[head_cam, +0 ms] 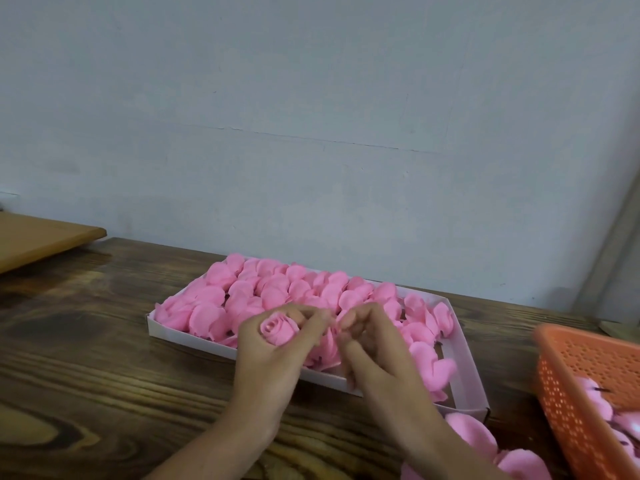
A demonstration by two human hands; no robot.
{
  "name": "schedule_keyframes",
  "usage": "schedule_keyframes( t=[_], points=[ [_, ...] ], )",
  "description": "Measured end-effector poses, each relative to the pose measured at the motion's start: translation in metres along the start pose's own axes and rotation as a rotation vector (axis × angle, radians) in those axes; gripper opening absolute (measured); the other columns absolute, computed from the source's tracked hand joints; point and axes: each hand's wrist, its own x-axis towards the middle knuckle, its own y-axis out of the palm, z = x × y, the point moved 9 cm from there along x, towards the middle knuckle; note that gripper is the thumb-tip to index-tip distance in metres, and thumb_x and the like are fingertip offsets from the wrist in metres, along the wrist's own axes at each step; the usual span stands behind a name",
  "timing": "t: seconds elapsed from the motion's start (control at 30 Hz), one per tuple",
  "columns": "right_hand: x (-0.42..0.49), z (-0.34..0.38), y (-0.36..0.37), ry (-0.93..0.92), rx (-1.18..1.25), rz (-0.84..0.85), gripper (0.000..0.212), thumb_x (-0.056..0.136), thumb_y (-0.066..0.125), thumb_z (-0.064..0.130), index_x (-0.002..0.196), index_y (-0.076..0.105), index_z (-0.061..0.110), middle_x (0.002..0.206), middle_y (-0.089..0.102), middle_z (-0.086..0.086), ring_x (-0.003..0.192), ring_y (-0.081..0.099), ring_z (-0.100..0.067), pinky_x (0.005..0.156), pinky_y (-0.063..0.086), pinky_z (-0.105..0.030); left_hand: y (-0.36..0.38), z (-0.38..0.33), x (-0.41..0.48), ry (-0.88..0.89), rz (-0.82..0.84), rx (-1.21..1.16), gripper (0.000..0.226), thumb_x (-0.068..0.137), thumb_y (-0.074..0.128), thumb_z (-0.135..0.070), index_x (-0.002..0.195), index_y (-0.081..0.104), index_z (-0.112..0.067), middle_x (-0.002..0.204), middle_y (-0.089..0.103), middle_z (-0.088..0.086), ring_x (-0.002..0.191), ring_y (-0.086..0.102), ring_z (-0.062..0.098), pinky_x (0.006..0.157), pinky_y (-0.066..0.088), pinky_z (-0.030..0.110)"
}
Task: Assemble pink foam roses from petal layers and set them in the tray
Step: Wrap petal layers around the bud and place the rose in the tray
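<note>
Shaping a rose above the tray.
My left hand [266, 362] grips a pink foam rosebud [278, 332], bloom upward so I can judge its shape, over the shallow white cardboard tray [180, 336]; my right hand [374, 355] curls alongside, whether pinching a petal I cannot tell.

Left hand [273, 358] grips a pink rose bud [278, 332] over the near edge of a white tray [468, 362] packed with pink roses [277, 289]. Right hand [375, 351] is just beside it, fingers curled, what they pinch is blurred. Orange basket [571, 382] at right with pink pieces inside. Loose petals [474, 434] lie on the wooden table [104, 358].
</note>
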Motion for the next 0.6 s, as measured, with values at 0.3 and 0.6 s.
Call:
schedule_keyframes(
  t=[0.3, 0.6],
  points=[
    [-0.020, 0.051, 0.019, -0.513, -0.685, 0.053, 0.031, 0.103, 0.052, 0.040, 0.132, 0.062, 0.046, 0.132, 0.049, 0.022, 0.117, 0.056, -0.005, 0.091, 0.051, -0.027, -0.008, 0.021, 0.014, 0.075, 0.062, 0.411, 0.035, 0.079, 0.079, -0.024, 0.055, 0.054, -0.026, 0.052, 0.049, -0.007, 0.056, 0.045, 0.013, 0.053, 0.044, 0.035],
    [-0.019, 0.051, 0.024, -0.516, -0.737, 0.093, 0.034, 0.099, 0.057, 0.039, 0.132, 0.066, 0.036, 0.128, 0.059, 0.016, 0.114, 0.057, -0.006, 0.089, 0.053, -0.028, -0.002, 0.024, 0.013, 0.048, 0.117, 0.518, 0.016, 0.070, 0.066, -0.019, 0.057, 0.056, -0.022, 0.057, 0.050, -0.005, 0.059, 0.047, 0.015, 0.056, 0.044, 0.037]
  ],
)
